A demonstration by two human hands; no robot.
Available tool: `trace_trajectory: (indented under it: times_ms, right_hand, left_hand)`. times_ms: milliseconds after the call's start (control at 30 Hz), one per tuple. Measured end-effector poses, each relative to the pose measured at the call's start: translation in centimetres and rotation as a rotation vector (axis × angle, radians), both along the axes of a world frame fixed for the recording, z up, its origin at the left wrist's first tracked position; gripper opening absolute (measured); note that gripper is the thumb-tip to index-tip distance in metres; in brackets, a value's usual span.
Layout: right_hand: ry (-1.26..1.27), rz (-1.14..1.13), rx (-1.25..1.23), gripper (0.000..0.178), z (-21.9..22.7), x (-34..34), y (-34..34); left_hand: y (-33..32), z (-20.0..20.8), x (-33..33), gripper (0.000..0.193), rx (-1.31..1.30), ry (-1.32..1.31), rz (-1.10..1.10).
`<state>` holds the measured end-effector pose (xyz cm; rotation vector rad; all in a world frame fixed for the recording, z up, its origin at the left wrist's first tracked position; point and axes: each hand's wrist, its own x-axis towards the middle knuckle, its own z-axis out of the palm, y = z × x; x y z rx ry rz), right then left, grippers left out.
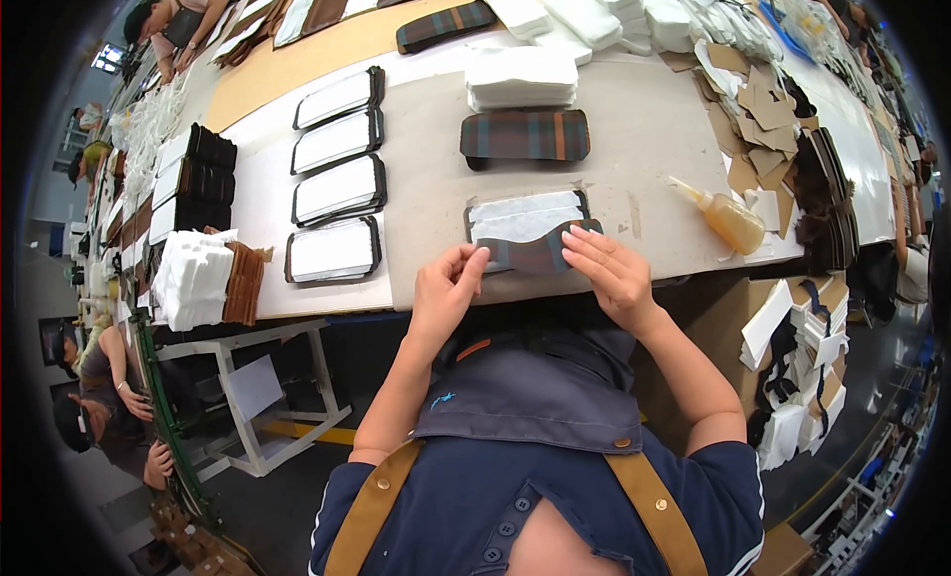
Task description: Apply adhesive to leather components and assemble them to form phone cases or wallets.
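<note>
A plaid fabric panel [530,256] in dark brown, green and orange is held by both my hands at the table's front edge. My left hand [448,291] pinches its left end between thumb and fingers. My right hand [614,271] grips the raised right end, fingertips on top and thumb hidden. The strip bends in a wave between them. It covers the near part of a dark-edged panel with a white padded face [525,211], lying flat. Just beyond lies a stack of plaid panels [525,135], with a pile of white pads [521,78] behind it.
Left of my hands is a column of white-faced, dark-edged panels [335,250], beside black stacks [205,167] and white pads [193,279]. To the right lie a glue bottle [733,222], cardboard scraps [766,117] and brown strips [827,200]. A box of offcuts [802,358] stands below. Co-workers sit around.
</note>
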<state>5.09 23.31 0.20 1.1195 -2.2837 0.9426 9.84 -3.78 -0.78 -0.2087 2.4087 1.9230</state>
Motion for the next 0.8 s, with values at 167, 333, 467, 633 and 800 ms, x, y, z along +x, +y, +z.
trace_trajectory:
  times_ms: [167, 333, 467, 633, 800]
  right_hand:
    - [0.068, 0.025, 0.091, 0.030, 0.1, -0.1, 0.2]
    - [0.012, 0.037, 0.183, 0.030, -1.5, -0.1, 0.1]
    - [-0.132, 0.042, 0.198, 0.032, -1.7, 0.4, 0.7]
    - [-0.223, -0.304, 0.000, 0.036, -0.9, 0.3, 5.6]
    - [0.069, -1.106, 0.009, 0.053, -0.9, -1.8, 16.6]
  left_hand:
    - [0.6, 1.1, -0.4, 0.019, -0.021, 0.024, 0.098]
    - [0.8, 1.0, 0.8, 0.022, -0.345, 0.014, 0.089]
    - [0.9, 1.2, 1.0, 0.027, -0.512, -0.018, 0.045]
    - [0.7, 2.4, 0.9, 0.030, -0.660, 0.014, -0.044]
    - [0.8, 3.1, 0.1, 0.018, -0.789, 0.187, -0.091]
